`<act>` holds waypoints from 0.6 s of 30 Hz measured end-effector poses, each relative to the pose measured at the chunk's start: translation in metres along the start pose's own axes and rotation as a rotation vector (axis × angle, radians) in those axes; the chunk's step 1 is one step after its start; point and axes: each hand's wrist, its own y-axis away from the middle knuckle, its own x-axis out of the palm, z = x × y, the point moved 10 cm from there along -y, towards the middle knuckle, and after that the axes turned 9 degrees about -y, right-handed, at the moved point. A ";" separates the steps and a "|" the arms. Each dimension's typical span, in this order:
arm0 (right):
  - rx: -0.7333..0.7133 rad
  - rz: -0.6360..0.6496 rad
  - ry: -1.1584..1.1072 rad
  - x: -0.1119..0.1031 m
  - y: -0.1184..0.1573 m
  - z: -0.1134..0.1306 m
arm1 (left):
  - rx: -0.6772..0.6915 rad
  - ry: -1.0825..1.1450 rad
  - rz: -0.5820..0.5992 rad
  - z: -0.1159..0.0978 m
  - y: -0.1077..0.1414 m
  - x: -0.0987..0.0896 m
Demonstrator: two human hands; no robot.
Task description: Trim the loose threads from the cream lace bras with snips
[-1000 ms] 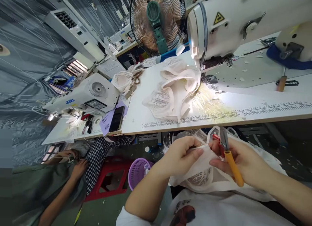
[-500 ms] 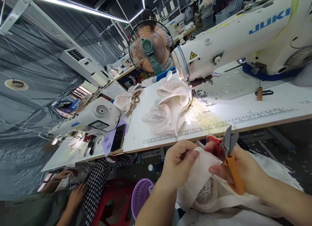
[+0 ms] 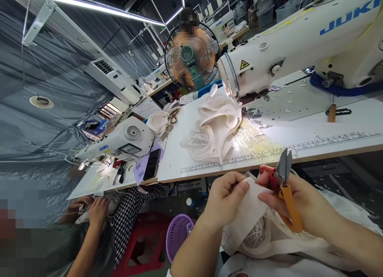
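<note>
My left hand (image 3: 229, 197) pinches the upper edge of a cream fabric piece (image 3: 249, 205) between thumb and fingers. In my right hand (image 3: 287, 201) are scissors (image 3: 289, 197) with one orange and one red handle, their blades pointing up and away from the cloth. The thumb and fingertips of that hand are close to the fabric's right edge; whether they touch it is hard to tell. Below both hands the garment's lace part (image 3: 254, 234) and more pale cloth hang over my lap. Another cream garment (image 3: 215, 129) lies on the white table (image 3: 179, 157).
A white sewing machine (image 3: 287, 50) stands on the table at the right. A fan (image 3: 191, 55) is behind it. At the left are a phone (image 3: 151, 164), a second machine (image 3: 128, 139) and a seated co-worker's hands (image 3: 97, 209). A purple basket (image 3: 178, 237) is below.
The whole view has shifted, so the surroundings appear farther right. The scissors' blades look more closed than before. My left hand keeps its pinch on the fabric.
</note>
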 end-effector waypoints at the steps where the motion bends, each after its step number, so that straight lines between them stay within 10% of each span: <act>1: 0.007 0.007 0.025 -0.001 -0.001 0.002 | 0.004 -0.012 0.001 -0.001 -0.001 0.001; 18: 0.048 0.056 0.261 -0.007 -0.011 0.027 | 0.210 -0.395 -0.054 -0.034 0.002 0.006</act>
